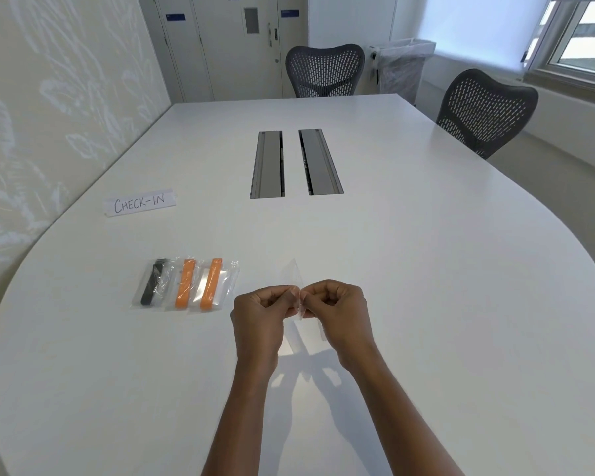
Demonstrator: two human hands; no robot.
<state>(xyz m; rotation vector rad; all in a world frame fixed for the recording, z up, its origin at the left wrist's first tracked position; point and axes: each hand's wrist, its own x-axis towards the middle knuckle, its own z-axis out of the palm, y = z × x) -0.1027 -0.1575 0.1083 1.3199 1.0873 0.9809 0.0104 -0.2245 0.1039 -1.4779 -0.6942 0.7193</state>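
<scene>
Pinching a clear plastic bag [292,276] between them, the left hand [260,316] and the right hand [337,310] meet knuckle to knuckle just above the tabletop [409,269], near its front edge. Both hands are curled, thumb and forefinger of each nipping the film at what looks like one edge of the bag. The other fingers are folded in and hold nothing else. The bag stands almost edge-on to the camera, one corner poking up beyond the hands and the rest hanging between the wrists. Nothing coloured shows inside it.

To the left, near the hands but apart from them, three packets lie side by side on the tabletop and overlap a little. One holds a black band [153,283] and the other two hold orange bands [183,285]. Farther back on the left lies a paper label [140,203] reading CHECK-IN.

The step in hand looks like opening the bag, with the two pinches apparently on opposite faces of the film. The next move probably calls for a small, even pull apart, each hand gripping only its own layer. If either pinch catches both layers, the mouth will stay closed. The film is thin and slippery, so rubbing the layers to split them may have to come first.
</scene>
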